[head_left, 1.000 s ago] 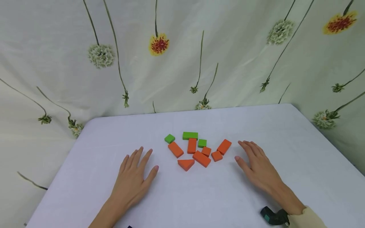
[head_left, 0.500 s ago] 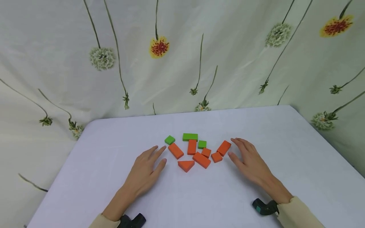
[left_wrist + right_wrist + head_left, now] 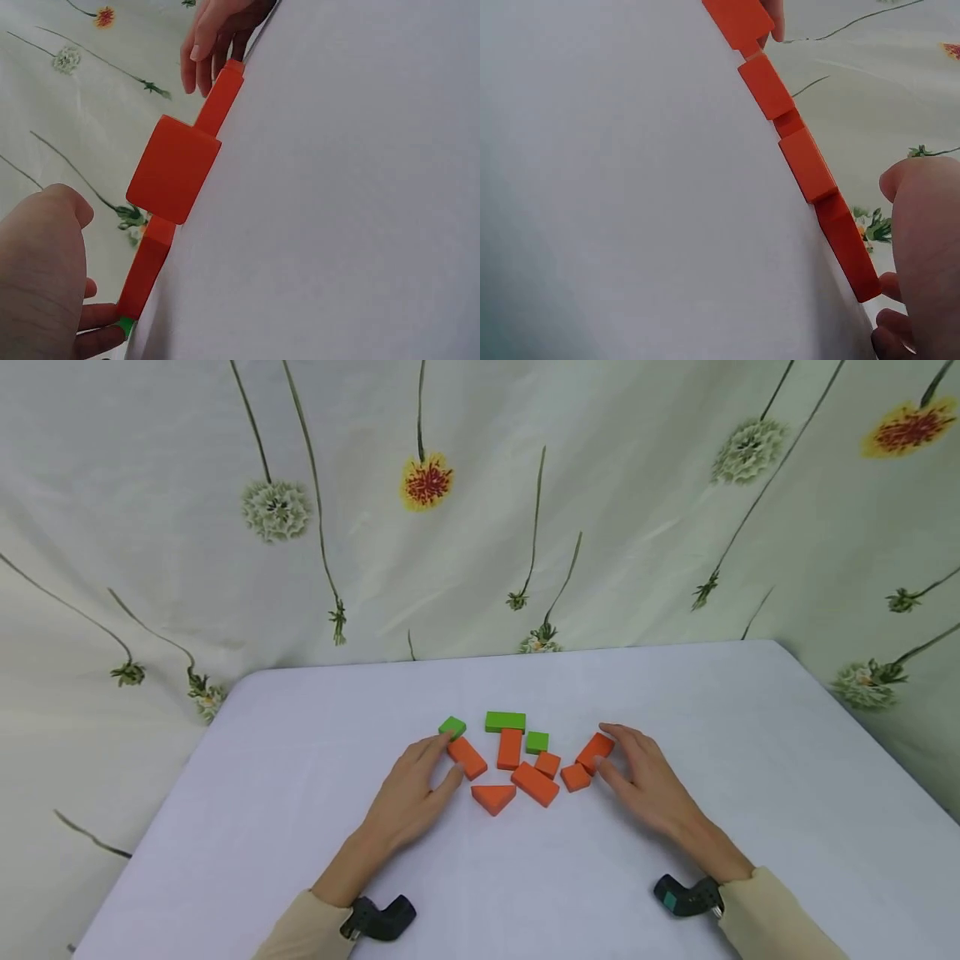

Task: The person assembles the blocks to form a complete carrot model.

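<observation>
Orange and green wooden blocks lie in a loose cluster mid-table. My left hand point(image 3: 411, 792) rests at the cluster's left side, fingertips at the green cube point(image 3: 452, 727) and thumb beside the left orange rectangular block point(image 3: 467, 758). On the right, my right hand point(image 3: 647, 781) is spread around the slanted orange block point(image 3: 596, 752), thumb and forefinger at its sides. Close to it sits a small orange cube point(image 3: 576, 777). An orange triangular block point(image 3: 493, 798) is nearest the person. In the left wrist view, left fingers point(image 3: 101, 330) reach the green cube.
Between the hands are a long green block point(image 3: 506, 722), another green cube point(image 3: 537, 742), an upright-lying orange block point(image 3: 509, 749), a small orange cube point(image 3: 547, 765) and a slanted orange block point(image 3: 535, 784). A flowered curtain point(image 3: 360, 527) hangs behind the white table point(image 3: 315, 710).
Both hands have moved inward to the cluster, the left one forward and to the right, the right one to the left. The blocks keep their arrangement.
</observation>
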A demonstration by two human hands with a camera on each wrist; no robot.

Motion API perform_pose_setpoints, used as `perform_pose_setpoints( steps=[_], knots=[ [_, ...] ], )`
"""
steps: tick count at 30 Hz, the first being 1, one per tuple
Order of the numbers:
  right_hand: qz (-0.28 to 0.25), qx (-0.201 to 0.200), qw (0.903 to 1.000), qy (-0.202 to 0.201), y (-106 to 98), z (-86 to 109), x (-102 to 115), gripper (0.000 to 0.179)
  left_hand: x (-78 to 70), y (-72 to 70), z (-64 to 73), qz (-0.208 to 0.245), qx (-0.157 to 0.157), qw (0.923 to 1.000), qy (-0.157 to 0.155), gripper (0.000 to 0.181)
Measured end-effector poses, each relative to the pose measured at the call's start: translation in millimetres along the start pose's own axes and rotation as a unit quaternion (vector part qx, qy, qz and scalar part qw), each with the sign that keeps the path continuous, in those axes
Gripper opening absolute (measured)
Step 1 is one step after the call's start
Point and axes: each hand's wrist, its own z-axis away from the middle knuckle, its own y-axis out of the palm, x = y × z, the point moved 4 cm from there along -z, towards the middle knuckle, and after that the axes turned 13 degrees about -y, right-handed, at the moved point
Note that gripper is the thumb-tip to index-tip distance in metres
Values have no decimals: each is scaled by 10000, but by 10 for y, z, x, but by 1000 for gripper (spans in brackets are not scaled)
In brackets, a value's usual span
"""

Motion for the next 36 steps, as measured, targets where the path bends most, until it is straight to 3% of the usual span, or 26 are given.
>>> perform_pose_setpoints(
  steps=[6,18,25,36],
  knots=[
    [143,-88,9994,-298,52,22,-24,52,31,74,-47,230,15,9997,-14,55],
    [305,-212,9986,-383,64,35,-15,49,74,113,-84,237,-189,9993,206,59],
    [463,-250,9983,-236,55,-15,-39,59,19,88,-136,-2,-382,9984,413,63],
    [478,-281,9985,28,46,-14,-73,59,0,92,-149,-24,-438,9989,155,63]
  ],
)
